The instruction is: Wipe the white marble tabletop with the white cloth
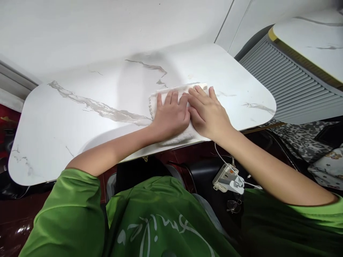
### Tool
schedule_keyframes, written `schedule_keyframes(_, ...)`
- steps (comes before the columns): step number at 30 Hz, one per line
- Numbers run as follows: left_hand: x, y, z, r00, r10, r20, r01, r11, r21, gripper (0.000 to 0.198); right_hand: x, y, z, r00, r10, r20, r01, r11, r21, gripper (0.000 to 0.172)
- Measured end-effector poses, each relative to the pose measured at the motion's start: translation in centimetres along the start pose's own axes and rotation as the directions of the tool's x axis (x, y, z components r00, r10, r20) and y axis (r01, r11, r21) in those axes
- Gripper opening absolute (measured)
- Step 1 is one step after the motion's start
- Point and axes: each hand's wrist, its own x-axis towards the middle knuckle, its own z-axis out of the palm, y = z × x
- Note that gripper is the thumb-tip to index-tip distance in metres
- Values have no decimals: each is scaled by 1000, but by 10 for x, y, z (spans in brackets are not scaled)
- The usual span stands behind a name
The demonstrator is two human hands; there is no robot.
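A white cloth (181,137) lies folded on the marble-patterned table (88,82), close to its front edge. My left hand (171,114) rests palm down on the cloth with its fingers stretched forward. Beside it, touching at the thumbs, my right hand (207,112) also lies flat on the cloth, fingers spread. Both hands hide much of the cloth. Its scalloped left edge and its far edge show beyond the fingers.
A power strip (227,175) with plugs and white cables sits on a dark seat below the table, glasses (234,206) near it. A ribbed grey cabinet (294,78) stands to the right. Behind the table rises a white wall (112,28).
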Motion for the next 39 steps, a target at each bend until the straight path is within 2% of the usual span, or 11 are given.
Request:
schedule_keyframes(4,18,-20,-2,998,-49,-35,48,999,-22,51,33,-3,7,999,23,26,-23,1000,0,58)
schedule_keyframes(10,53,-74,-5,988,-40,-146,19,990,-143,48,89,-14,15,1000,-14,9,14,1000,15,56)
schedule_keyframes(15,79,-100,-20,983,-52,-176,23,987,-162,47,128,-21,19,999,-6,-54,7,1000,10,50)
schedule_keyframes(21,88,-98,-49,981,-55,-188,52,998,-26,44,146,-35,4,991,1,-136,-10,998,-67,50)
schedule_keyframes(26,93,-91,-67,977,-55,-205,56,998,-3,43,153,-44,-15,984,6,-177,-30,991,-129,49)
schedule_keyframes(31,99,-87,-76,971,-67,-229,71,997,7,39,160,-49,-27,982,-11,-190,-27,980,-198,47)
schedule_keyframes(39,101,-81,-86,963,-88,-255,103,994,46,42,161,-56,-38,978,21,-209,-67,974,-216,48)
